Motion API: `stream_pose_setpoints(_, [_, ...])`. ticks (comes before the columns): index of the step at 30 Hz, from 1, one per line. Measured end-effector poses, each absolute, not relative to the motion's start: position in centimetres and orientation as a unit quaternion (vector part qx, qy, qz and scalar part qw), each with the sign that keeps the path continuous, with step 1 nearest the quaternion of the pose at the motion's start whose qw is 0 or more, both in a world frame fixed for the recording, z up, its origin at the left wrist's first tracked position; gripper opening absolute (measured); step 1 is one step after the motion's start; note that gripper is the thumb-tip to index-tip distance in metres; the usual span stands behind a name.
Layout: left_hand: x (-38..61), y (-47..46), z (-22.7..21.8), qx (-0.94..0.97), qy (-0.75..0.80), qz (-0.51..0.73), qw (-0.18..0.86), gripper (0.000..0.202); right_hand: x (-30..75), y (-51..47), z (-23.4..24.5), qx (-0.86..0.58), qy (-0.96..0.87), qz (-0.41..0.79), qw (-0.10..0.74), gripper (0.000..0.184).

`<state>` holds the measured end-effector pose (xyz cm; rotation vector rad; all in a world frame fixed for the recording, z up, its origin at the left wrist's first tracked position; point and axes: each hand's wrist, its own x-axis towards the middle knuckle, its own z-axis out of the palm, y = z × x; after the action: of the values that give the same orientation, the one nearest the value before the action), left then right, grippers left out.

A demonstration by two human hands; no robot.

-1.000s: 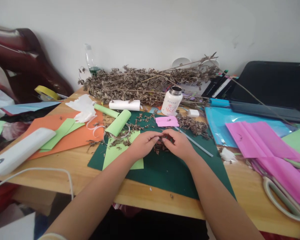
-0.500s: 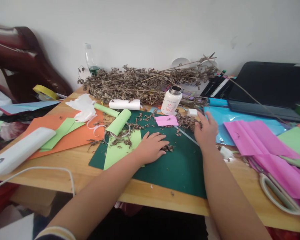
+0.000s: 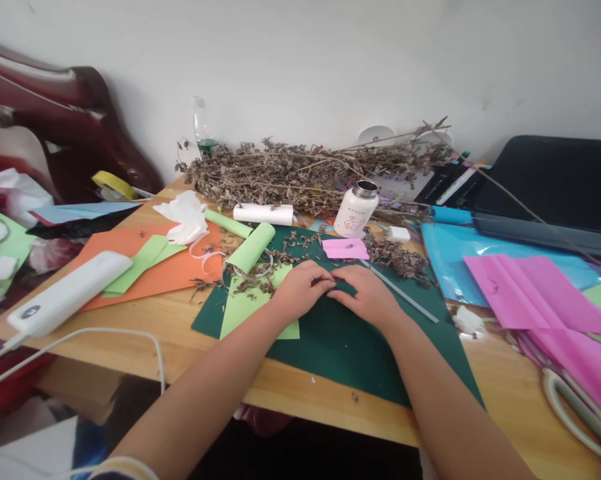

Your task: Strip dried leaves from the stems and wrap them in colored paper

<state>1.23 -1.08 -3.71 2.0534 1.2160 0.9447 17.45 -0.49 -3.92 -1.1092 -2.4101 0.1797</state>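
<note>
My left hand (image 3: 303,288) and my right hand (image 3: 366,293) meet at the middle of a dark green sheet (image 3: 350,347), fingertips touching. Both hands have their fingers curled and pinched together; what lies between them is hidden, though crumbs of dried leaves (image 3: 395,257) are scattered right beside them. A light green paper piece (image 3: 243,303) lies under my left wrist. A small pink paper (image 3: 345,249) sits just beyond my fingers.
A heap of dried branches (image 3: 305,173) fills the back of the wooden table (image 3: 145,320). A white bottle (image 3: 355,210), green paper roll (image 3: 253,245), white roll (image 3: 263,213), orange sheet (image 3: 130,267), pink paper (image 3: 545,300), blue sheet (image 3: 445,247), scissors (image 3: 575,407) and a white device (image 3: 70,293) with a cable surround the hands.
My right hand came back from the leaf crumbs at the right to meet my left hand. The left hand shifted from lying flat to a pinch. The camera view moved slightly left.
</note>
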Motion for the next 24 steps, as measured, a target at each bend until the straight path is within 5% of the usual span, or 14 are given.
stream_pose_setpoints(7, [1.38,-0.94,-4.19,0.651,0.456,0.394,0.461,0.015,17.43,-0.69,-3.69,-0.452,-0.84,0.127,0.271,0.016])
stream_pose_setpoints(24, [1.34,-0.83,-3.65,0.566,0.443,0.432,0.546,0.011,18.25,-0.67,-3.08,-0.502,-0.801,0.108,0.309,0.018])
